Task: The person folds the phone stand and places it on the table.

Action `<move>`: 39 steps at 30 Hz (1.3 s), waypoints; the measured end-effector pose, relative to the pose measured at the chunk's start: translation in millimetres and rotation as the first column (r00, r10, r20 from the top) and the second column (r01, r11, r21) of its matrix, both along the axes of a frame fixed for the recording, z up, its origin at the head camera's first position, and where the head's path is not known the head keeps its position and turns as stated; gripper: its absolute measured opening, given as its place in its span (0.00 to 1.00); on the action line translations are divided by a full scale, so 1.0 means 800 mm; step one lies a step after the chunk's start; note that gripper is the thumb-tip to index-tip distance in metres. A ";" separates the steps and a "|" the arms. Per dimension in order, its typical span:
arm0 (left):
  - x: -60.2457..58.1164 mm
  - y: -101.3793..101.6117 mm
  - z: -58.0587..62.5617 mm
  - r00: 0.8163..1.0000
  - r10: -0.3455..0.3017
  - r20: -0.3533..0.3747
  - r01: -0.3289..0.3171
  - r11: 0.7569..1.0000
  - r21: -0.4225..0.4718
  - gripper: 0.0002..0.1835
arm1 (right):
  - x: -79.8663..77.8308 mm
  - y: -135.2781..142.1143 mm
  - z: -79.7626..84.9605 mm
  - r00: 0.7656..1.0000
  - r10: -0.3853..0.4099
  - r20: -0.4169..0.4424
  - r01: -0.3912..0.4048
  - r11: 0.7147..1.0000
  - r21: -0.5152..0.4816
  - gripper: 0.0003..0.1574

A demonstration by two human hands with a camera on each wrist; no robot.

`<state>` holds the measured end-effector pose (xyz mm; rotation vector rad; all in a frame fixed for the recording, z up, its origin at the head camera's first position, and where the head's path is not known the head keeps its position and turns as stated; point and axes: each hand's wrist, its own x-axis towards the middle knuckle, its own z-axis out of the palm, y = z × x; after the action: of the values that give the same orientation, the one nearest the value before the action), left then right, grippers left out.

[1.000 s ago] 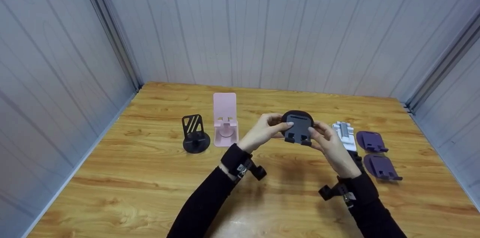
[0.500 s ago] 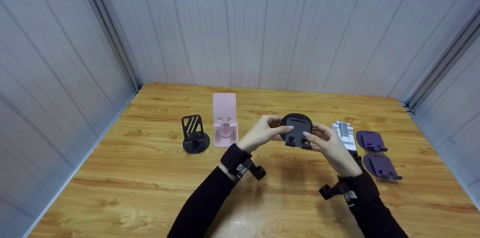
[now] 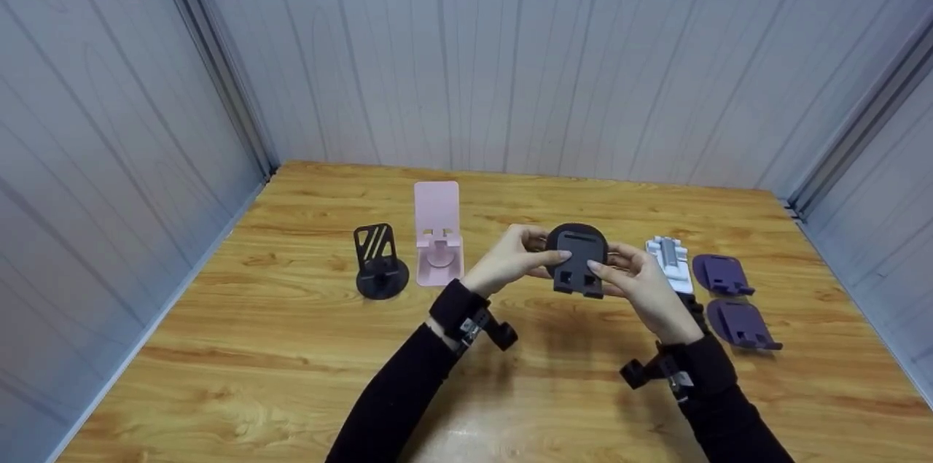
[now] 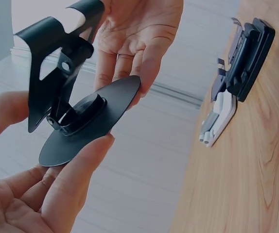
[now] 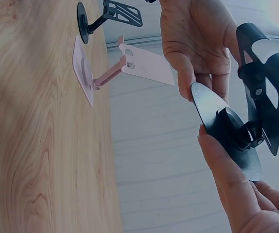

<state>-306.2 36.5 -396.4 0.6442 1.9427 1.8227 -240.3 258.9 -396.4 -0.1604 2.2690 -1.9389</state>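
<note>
A black folding phone stand [image 3: 579, 259] with a round base is held above the table between both hands. My left hand [image 3: 510, 259] grips its left edge, thumb on the back plate. On the opposite edge my right hand [image 3: 641, 284] grips it, with the thumb on the plate too. The left wrist view shows the stand's round base [image 4: 88, 128] and its hinged arm partly unfolded, the plate tilted away from the base. From the right wrist view, fingers of both hands lie along the rim of the base [image 5: 212, 109].
Left of the hands stand an unfolded black phone stand [image 3: 380, 266] and a pink phone stand [image 3: 438, 237]. At right lie a white folded stand [image 3: 669, 262], two purple folded stands [image 3: 721, 275] and a black folded one [image 4: 250, 58], mostly hidden by the right wrist in the head view.
The back plate of the black stand has swung lower toward me, and its hooked lower edge sits further down. Both hands keep their grip, with the right thumb shifted slightly left and down.
</note>
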 end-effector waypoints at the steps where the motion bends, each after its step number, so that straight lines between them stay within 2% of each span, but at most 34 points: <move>1: 0.000 0.000 -0.001 1.000 0.000 0.000 0.000 1.000 -0.001 0.14 | 0.000 0.000 0.000 1.000 0.001 -0.004 -0.001 1.000 -0.007 0.38; 8: -0.001 0.001 -0.002 1.000 -0.013 -0.007 0.013 1.000 0.015 0.13 | -0.001 0.000 -0.001 1.000 0.001 -0.020 -0.002 0.998 -0.061 0.34; 12: 0.000 0.001 -0.002 1.000 -0.013 -0.009 0.013 1.000 0.009 0.12 | 0.000 0.000 0.000 1.000 0.007 -0.019 -0.008 0.999 -0.052 0.36; 22: 0.003 0.007 -0.002 0.999 -0.007 -0.050 0.006 1.000 -0.004 0.10 | 0.001 0.002 -0.001 0.999 -0.009 -0.037 0.009 1.000 -0.019 0.32; 27: 0.003 0.006 -0.003 0.999 -0.005 -0.034 0.005 1.000 0.005 0.10 | 0.000 0.001 -0.002 0.999 -0.006 -0.040 0.005 1.000 -0.011 0.30; 39: 0.002 0.003 -0.002 0.997 -0.048 -0.062 0.049 0.999 0.015 0.10 | -0.002 0.009 -0.004 0.996 0.041 -0.074 -0.042 0.999 -0.022 0.29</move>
<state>-304.3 38.8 -398.3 0.7550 1.9352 1.8112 -241.9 265.7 -399.6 -0.2844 2.2696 -1.9714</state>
